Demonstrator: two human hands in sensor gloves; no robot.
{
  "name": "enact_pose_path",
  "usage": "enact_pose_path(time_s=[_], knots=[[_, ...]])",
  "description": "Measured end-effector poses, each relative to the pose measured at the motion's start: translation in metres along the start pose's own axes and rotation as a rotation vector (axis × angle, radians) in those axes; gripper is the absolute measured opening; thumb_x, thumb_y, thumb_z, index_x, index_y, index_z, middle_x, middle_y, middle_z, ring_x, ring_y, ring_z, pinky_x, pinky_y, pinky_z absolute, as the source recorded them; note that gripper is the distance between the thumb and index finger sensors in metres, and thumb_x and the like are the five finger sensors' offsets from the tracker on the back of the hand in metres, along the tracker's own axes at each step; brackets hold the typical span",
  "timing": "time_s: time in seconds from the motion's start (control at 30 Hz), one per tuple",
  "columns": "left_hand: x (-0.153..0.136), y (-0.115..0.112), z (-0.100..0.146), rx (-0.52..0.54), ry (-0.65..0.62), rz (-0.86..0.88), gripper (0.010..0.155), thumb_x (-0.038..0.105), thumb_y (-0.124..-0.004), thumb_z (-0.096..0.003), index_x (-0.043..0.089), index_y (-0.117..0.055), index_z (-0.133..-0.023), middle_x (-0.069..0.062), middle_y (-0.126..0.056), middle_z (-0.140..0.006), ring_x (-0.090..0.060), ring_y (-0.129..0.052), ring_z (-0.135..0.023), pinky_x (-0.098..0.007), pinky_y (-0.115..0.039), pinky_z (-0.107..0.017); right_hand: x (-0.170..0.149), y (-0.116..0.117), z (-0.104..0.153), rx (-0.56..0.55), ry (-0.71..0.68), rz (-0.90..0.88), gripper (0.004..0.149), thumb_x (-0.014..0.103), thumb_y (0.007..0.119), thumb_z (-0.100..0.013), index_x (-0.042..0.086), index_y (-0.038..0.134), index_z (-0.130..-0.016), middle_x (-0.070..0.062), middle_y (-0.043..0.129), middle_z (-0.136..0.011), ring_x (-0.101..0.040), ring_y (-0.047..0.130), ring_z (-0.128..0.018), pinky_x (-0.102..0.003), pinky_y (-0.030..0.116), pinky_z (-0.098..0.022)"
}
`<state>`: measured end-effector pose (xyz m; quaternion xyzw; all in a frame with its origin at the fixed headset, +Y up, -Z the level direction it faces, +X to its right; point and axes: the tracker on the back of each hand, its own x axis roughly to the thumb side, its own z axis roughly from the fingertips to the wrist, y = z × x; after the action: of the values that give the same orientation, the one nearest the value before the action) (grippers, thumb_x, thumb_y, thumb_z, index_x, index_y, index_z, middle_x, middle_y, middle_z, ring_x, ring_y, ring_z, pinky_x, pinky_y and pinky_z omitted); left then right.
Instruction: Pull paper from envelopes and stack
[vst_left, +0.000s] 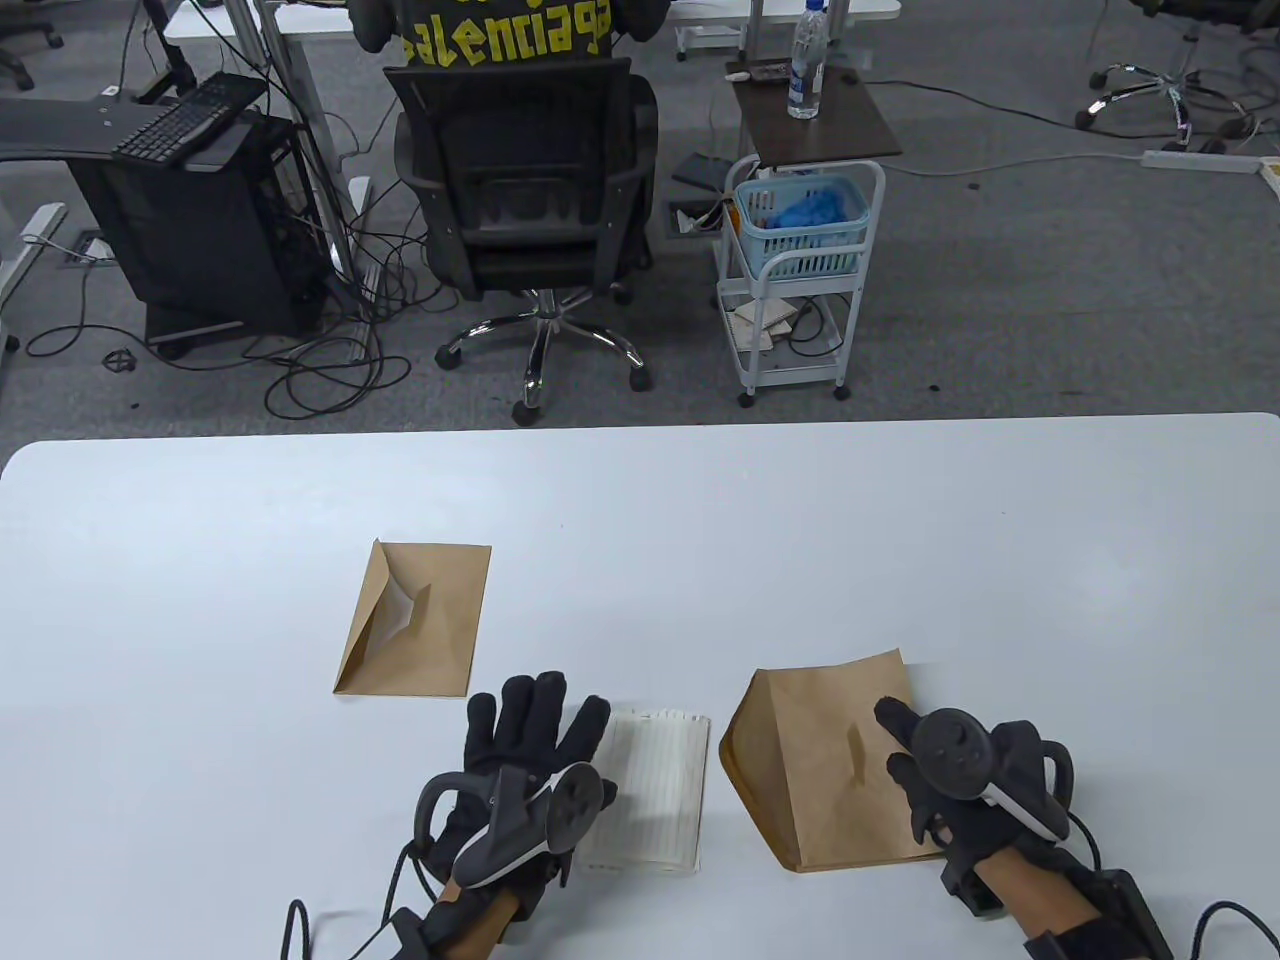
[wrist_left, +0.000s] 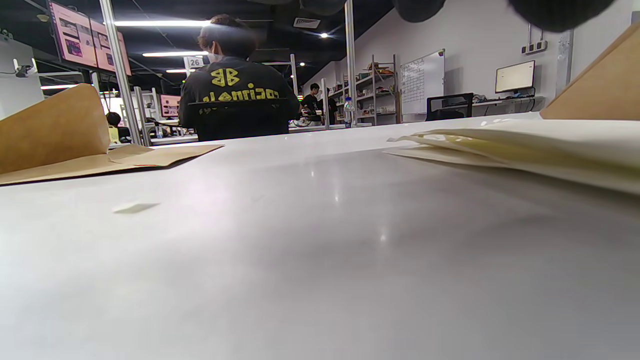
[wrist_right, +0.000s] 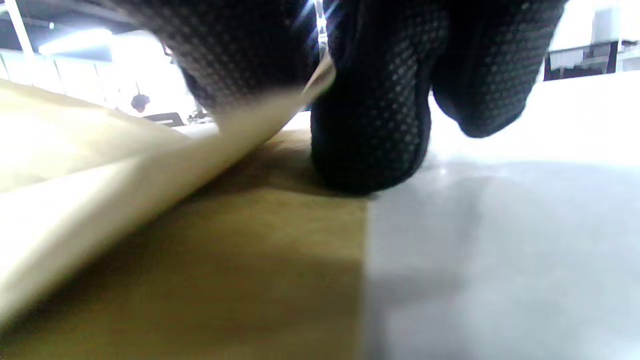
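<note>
A brown envelope (vst_left: 830, 770) lies at the front right of the white table (vst_left: 640, 500). My right hand (vst_left: 905, 745) rests on its right edge; in the right wrist view its fingers (wrist_right: 370, 125) pinch the lifted upper layer of the envelope (wrist_right: 150, 165). A stack of white lined paper (vst_left: 655, 790) lies to the left of that envelope. My left hand (vst_left: 535, 705) lies flat with spread fingers on the stack's left edge. A second brown envelope (vst_left: 415, 620) lies further back on the left, its mouth bulging open with white showing inside.
In the left wrist view the second envelope (wrist_left: 55, 145) is at the left and the paper stack (wrist_left: 525, 145) at the right. Beyond the table's far edge are an office chair (vst_left: 530, 200) with a seated person and a white cart (vst_left: 800, 270).
</note>
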<state>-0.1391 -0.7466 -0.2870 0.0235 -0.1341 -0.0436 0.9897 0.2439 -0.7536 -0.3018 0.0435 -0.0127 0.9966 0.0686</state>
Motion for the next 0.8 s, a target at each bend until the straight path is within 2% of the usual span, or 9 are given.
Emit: enact_pose_path(time_s=[0.13,0.23,0.53,0.67,0.8], knots=[[0.001,0.0,0.0,0.0,-0.002,0.0,0.075,0.06,-0.068,-0.0459,0.042,-0.036,-0.111,-0.011,-0.024,-0.121,-0.044,-0.027,-0.115,-0.064,-0.014,-0.078,0.005,0.005,-0.001,0.039,0.009,0.121,0.052,0.035,0.09,-0.045,0.025,0.078,-0.095,-0.022,0.085,-0.085,-0.022,0.102,-0.049,-0.052,0.08,-0.052],[0.003,0.001,0.001,0.002,-0.008,-0.002,0.075,0.06,-0.068,-0.0459,0.042,-0.036,-0.111,-0.011,-0.024,-0.121,-0.044,-0.026,-0.115,-0.064,-0.014,-0.078,0.007,0.006,-0.002,0.063,0.013,0.148,0.048,0.035,0.087,-0.047,0.023,0.082,-0.093,-0.027,0.076,-0.093,-0.029,0.098,-0.057,-0.057,0.074,-0.056],[0.005,0.002,0.001,0.009,-0.013,-0.01,0.075,0.06,-0.068,-0.0459,0.042,-0.036,-0.111,-0.011,-0.024,-0.121,-0.044,-0.026,-0.115,-0.064,-0.014,-0.078,0.009,0.007,-0.002,0.082,-0.023,0.17,0.048,0.035,0.085,-0.048,0.021,0.08,-0.094,-0.024,0.08,-0.091,-0.029,0.098,-0.057,-0.058,0.074,-0.057],[0.002,0.006,0.002,0.029,-0.006,-0.004,0.075,0.06,-0.068,-0.0459,0.042,-0.036,-0.111,-0.011,-0.024,-0.121,-0.044,-0.026,-0.115,-0.064,-0.014,-0.078,0.008,-0.005,-0.004,0.126,-0.034,0.137,0.052,0.039,0.085,-0.048,0.019,0.079,-0.096,-0.024,0.081,-0.092,-0.033,0.1,-0.063,-0.058,0.074,-0.057],[-0.001,0.008,0.003,0.04,0.0,-0.002,0.075,0.06,-0.068,-0.0459,0.042,-0.036,-0.111,-0.011,-0.024,-0.121,-0.043,-0.026,-0.115,-0.064,-0.014,-0.078,0.008,-0.031,-0.002,0.027,-0.084,0.098,0.06,0.043,0.084,-0.048,0.016,0.072,-0.1,-0.023,0.076,-0.097,-0.041,0.094,-0.074,-0.062,0.068,-0.061]])
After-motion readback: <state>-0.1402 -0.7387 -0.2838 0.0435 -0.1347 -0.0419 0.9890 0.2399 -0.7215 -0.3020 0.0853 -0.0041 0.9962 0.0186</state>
